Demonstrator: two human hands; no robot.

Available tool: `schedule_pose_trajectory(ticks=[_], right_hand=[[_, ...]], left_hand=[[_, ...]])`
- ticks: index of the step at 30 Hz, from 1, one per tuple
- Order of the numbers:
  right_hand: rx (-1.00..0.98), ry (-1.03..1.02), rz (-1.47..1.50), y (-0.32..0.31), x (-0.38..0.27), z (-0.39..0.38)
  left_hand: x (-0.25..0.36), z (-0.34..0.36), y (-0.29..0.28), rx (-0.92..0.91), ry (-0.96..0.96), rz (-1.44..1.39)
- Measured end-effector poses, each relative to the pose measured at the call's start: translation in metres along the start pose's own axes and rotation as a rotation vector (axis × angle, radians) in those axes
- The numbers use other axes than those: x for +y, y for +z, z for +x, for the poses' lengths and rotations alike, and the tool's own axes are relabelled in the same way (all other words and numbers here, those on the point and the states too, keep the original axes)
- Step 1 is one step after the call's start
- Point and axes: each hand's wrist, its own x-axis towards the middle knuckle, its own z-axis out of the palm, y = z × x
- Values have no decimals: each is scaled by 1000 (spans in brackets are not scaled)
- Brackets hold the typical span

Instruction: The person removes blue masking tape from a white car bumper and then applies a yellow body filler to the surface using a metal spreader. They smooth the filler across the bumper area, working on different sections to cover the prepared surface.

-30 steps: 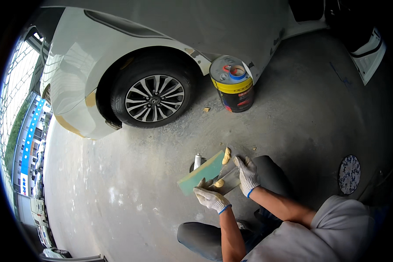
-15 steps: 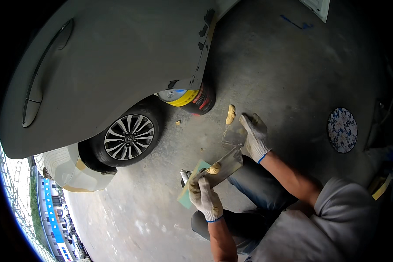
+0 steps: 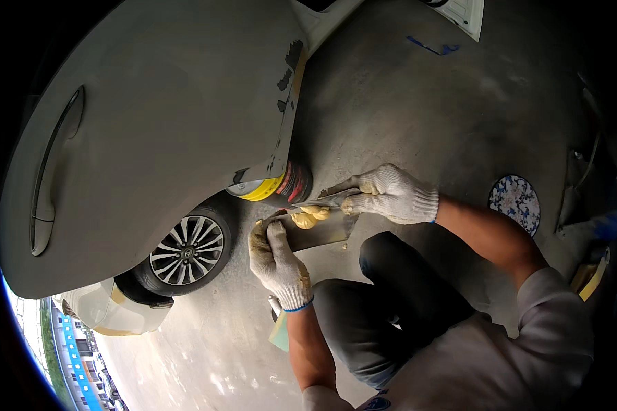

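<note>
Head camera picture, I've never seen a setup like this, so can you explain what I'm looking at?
There's no machine here: these are a person's own hands in whitish gloves. The view looks down from a wide fisheye camera worn on the head, so straight edges bend. The left hand holds a flat plate; the right hand holds a thin blade. Yellow lumps show where they overlap. On the floor stands a yellow-banded drum, partly hidden by a grey car door.

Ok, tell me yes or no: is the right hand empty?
No, the gloved right hand grips a thin flat spreader between thumb and fingers.
</note>
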Motion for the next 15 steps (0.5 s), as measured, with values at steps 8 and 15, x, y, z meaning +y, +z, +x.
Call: schedule_pose_trajectory(ticks=[8, 15], right_hand=[[510, 325, -467, -74, 28, 13], [883, 264, 423, -47, 114, 62]], left_hand=[[-57, 48, 62, -58, 78, -38], [-105, 66, 130, -125, -87, -269]])
